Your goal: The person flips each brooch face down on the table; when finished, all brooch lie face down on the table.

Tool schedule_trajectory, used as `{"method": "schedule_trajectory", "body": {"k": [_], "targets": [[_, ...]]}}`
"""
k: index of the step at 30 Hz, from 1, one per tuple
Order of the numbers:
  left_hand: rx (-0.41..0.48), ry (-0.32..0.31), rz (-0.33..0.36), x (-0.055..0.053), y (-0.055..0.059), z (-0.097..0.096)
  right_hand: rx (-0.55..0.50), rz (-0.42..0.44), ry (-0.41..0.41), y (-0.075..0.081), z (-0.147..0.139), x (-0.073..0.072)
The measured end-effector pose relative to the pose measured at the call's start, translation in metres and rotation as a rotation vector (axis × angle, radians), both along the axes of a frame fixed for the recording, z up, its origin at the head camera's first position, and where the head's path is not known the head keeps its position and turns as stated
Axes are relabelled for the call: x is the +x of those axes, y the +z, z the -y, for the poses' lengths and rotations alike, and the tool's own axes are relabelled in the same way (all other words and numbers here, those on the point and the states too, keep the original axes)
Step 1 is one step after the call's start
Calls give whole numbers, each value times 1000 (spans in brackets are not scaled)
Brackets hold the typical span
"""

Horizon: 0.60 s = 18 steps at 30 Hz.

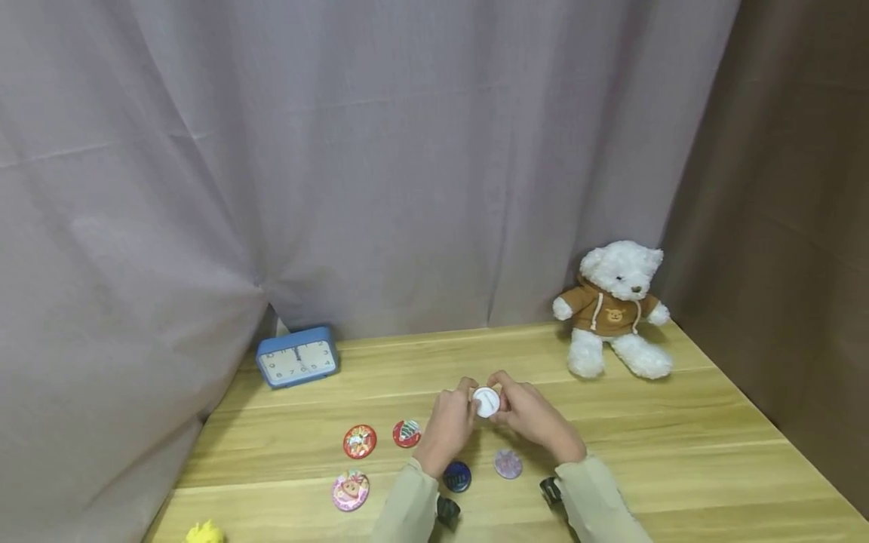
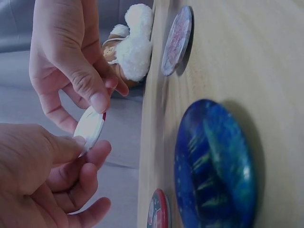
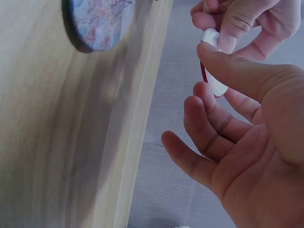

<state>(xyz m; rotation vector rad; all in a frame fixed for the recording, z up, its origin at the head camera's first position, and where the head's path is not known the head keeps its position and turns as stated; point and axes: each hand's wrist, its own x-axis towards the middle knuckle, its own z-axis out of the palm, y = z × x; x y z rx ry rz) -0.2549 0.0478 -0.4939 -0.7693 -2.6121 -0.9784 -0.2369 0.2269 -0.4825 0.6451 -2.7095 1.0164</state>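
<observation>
"Two hands, one small thing between them. What is it?"

"A round, white-backed badge with a red edge [image 1: 486, 403]. The left hand [image 1: 449, 424] pinches one side, its thumb pressed on the white back; the right hand [image 1: 534, 413] pinches the opposite side between thumb and fingers."

"So both are clamped on it?"

"Both, yes (the right hand's spare fingers fan loosely out)."

"And where is it?"

"Raised off the pale wood-grain table [image 1: 733, 452], beyond the glossy dark-blue round badge [image 1: 458, 477]. Take that blue one as the landmark."

"What's to its right?"

"A pale purple, mottled round badge [image 1: 508, 464], just beside it. Well beyond, also rightward, sits a fluffy white teddy bear in a brown hoodie [image 1: 614, 317]."

"To its left?"

"A pink round badge with a cartoon face [image 1: 350, 490]. Left and a little beyond are a red round badge with a busy, colourful print [image 1: 360, 441] and a red round badge with a green tree [image 1: 407, 432]. Well beyond them, still leftward, stands a blue box-shaped clock with a white dial [image 1: 297, 360]."
</observation>
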Motion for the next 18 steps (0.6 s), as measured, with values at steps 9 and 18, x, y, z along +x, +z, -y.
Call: {"method": "schedule_trajectory", "body": {"k": [9, 18], "targets": [[-56, -58, 82, 0, -1, 0, 41, 32, -40, -1, 0, -2], [-198, -60, -2, 1, -5, 0, 44, 104, -38, -2, 1, 0]]}}
